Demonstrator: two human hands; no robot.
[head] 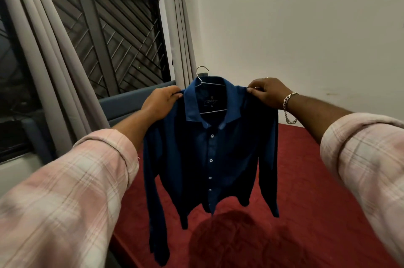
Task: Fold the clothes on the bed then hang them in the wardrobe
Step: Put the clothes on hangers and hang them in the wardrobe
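Blue shirt (209,154) on a wire hanger (202,75) hangs above the red bed (317,191), left hand (160,102) and right hand (267,93) each pinching a shoulder; curtained window (105,34) behind the bed.

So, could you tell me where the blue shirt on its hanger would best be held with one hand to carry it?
Probably by the hanger's hook, reached from above. It stands clear above the collar of the blue shirt, and the shirt's weight hangs from it. The left hand and right hand now pinch the shoulders, which occupies both.
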